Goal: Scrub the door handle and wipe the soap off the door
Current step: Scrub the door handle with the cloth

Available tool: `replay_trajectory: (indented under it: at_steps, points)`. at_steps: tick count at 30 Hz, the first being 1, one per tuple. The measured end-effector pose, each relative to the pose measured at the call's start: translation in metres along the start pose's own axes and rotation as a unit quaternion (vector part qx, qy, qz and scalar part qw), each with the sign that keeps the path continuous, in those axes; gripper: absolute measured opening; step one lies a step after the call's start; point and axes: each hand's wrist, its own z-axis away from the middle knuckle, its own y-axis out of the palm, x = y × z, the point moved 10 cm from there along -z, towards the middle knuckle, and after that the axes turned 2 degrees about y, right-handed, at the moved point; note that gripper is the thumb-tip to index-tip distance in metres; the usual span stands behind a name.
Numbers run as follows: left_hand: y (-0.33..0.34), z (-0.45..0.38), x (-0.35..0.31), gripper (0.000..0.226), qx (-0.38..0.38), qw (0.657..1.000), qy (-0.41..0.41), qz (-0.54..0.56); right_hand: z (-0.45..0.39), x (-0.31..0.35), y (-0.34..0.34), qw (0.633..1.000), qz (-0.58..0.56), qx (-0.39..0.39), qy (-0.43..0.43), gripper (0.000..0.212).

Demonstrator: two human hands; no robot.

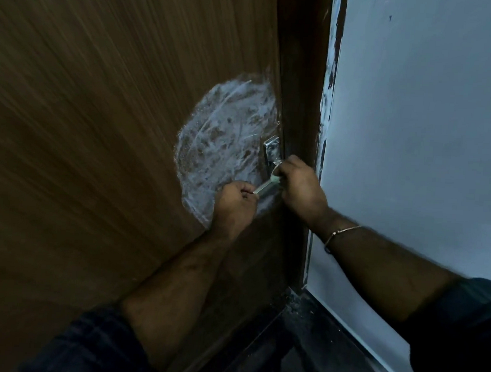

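Foamy soap [224,138] rings metal handle [265,187]; hands perhaps grip it.

Brown wood-grain door [97,148] bears round white soap smear [224,144] beside metal handle [269,170].

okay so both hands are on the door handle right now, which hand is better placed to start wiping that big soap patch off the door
Probably the left. The left hand grips the free end of the door handle, directly over the soap patch. The right hand grips the lever's plate end beside the door frame, farther from the suds.
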Motion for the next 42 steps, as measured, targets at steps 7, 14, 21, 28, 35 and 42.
replay_trajectory:
  at_steps: [7,14,21,28,35,42]
  points:
    - [-0.001,-0.003,-0.001,0.018,0.01,1.0,0.011,-0.028,0.021,0.037,0.034,0.998,-0.005,0.039,-0.058,0.02]
    - [-0.006,0.0,-0.012,0.023,0.008,0.997,0.056,-0.055,0.004,-0.028,-0.005,0.986,-0.087,-0.086,0.117,0.029]
    - [-0.004,-0.003,-0.012,0.023,0.035,0.996,0.049,-0.072,0.048,-0.003,0.048,0.979,-0.177,0.02,0.096,0.011]
    - [-0.001,-0.012,-0.023,0.028,0.051,0.996,0.038,-0.067,0.056,-0.068,0.018,0.895,-0.3,-0.113,0.311,0.011]
    - [0.018,-0.008,-0.071,0.013,0.048,0.971,0.153,-0.175,0.036,-0.066,0.001,0.899,-0.256,-0.177,0.307,0.027]
    - [0.025,-0.012,-0.079,0.017,0.067,0.953,0.146,-0.256,0.032,-0.045,-0.006,0.919,-0.217,-0.218,0.248,0.023]
